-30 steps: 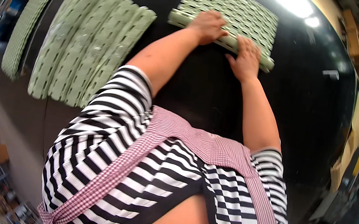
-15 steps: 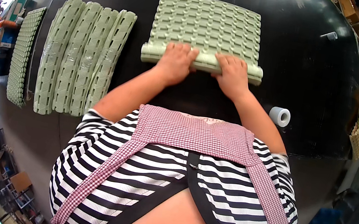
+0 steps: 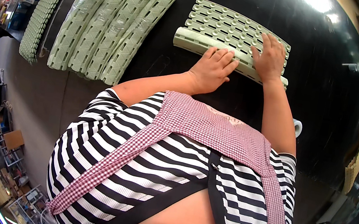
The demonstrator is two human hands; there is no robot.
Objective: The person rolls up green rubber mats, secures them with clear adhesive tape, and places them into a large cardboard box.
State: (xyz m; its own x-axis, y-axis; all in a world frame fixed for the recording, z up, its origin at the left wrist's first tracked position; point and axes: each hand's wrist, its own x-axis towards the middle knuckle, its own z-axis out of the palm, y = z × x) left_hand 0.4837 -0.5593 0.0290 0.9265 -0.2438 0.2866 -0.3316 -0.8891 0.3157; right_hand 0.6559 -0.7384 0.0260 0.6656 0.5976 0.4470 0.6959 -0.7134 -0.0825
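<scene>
Pressing flat on the work, the left hand (image 3: 212,68) lies palm down with fingers (image 3: 225,57) extended and close together, the fingertips resting on the rolled near edge (image 3: 196,42) of a pale green perforated mat (image 3: 232,26). The right hand (image 3: 270,58) sits just beside it, further along the same roll, fingers spread and laid over the mat's ribbed surface. Neither hand pinches or encloses anything; both bear down from above.

The mat lies on the dark table (image 3: 326,89), directly ahead of both hands. Its rolled edge forms the long axis, running left to right across the person's front and tilted slightly, with the right end nearer the person. The flat, unrolled portion extends away from the hands, beyond the roll. The left hand is nearer the roll's left end; the right hand covers the section toward its right end.

Well apart to the left, four similar mats already rolled (image 3: 113,25) lie side by side on the table, and a further flat mat (image 3: 48,4) lies beyond them.
</scene>
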